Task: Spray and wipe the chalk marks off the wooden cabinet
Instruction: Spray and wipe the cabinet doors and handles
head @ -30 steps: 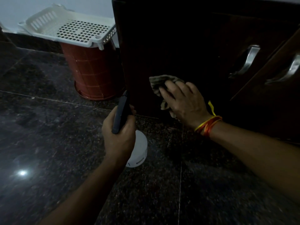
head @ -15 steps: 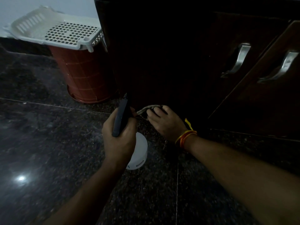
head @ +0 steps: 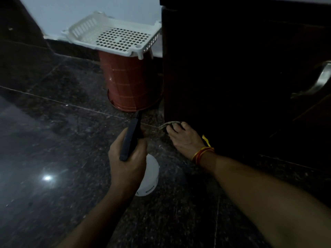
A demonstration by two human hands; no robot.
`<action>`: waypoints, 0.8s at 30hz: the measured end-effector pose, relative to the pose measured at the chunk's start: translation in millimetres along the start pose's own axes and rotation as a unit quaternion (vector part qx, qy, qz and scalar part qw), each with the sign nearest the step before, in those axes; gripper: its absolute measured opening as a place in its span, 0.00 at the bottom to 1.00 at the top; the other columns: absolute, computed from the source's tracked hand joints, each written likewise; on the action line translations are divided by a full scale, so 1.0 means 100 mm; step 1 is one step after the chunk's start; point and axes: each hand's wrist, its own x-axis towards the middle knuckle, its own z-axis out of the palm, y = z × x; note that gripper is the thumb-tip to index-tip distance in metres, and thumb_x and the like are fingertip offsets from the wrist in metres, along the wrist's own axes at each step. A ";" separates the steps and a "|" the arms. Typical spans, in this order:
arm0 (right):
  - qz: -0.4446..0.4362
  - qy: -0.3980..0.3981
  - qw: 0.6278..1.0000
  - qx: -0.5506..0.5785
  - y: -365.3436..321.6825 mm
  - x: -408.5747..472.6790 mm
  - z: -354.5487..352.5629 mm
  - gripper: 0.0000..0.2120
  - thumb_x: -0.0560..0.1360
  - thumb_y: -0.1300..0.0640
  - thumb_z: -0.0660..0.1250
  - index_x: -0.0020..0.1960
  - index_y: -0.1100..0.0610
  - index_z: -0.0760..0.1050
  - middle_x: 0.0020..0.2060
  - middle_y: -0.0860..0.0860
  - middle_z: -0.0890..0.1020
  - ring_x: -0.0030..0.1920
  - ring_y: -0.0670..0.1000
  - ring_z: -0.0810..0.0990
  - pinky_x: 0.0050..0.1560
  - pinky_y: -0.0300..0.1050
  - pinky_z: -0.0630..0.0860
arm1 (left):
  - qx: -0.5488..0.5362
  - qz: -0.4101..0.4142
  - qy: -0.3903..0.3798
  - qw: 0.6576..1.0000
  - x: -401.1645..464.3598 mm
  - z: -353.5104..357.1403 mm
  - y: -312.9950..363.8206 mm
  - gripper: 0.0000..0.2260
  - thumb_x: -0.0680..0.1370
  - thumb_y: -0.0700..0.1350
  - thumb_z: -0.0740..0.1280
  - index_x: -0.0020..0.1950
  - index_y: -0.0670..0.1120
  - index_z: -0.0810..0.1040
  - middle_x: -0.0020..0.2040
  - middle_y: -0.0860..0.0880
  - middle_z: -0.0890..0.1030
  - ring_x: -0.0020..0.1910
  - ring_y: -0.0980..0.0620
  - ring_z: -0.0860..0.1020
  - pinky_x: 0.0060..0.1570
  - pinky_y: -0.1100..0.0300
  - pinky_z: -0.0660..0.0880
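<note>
Gripping: left hand [head: 127, 165] curled round spray bottle [head: 148, 178], black trigger head up.
Right hand [head: 186, 140]: fingers pinching cloth [head: 167, 124] at wooden cabinet [head: 223, 68] base, on granite floor [head: 53, 140].
Behind: white basket [head: 114, 38] atop red bucket [head: 130, 83].

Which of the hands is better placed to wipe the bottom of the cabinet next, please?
The right hand: it holds the cloth at the foot of the cabinet. The left hand grips the spray bottle, farther from the cabinet.
</note>
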 end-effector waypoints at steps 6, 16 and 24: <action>0.002 -0.041 0.999 -0.011 -0.04 0.14 -0.06 0.17 0.78 0.53 0.59 0.64 0.56 0.75 0.67 0.52 0.69 0.62 0.56 0.68 0.60 0.54 0.65 | 0.011 0.002 -0.008 1.000 -0.01 -0.04 0.01 0.09 0.74 0.41 0.61 0.44 0.34 0.75 0.36 0.29 0.72 0.32 0.34 0.69 0.28 0.60 0.67; 0.175 0.167 0.970 0.031 0.67 -0.24 -0.66 0.16 0.80 0.59 0.53 0.60 0.55 0.76 0.59 0.52 0.79 0.56 0.55 0.76 0.54 0.51 0.66 | -0.016 0.022 -0.062 0.998 -0.05 0.47 0.17 0.07 0.78 0.35 0.64 0.40 0.35 0.75 0.32 0.31 0.73 0.30 0.39 0.72 0.26 0.65 0.67; 0.279 0.210 0.937 0.024 1.27 -0.52 -1.24 0.19 0.76 0.59 0.58 0.66 0.53 0.72 0.63 0.53 0.62 0.60 0.55 0.65 0.59 0.53 0.64 | -0.059 0.055 -0.101 0.992 0.04 0.79 0.48 0.08 0.77 0.30 0.61 0.38 0.36 0.73 0.31 0.31 0.71 0.31 0.36 0.69 0.27 0.63 0.66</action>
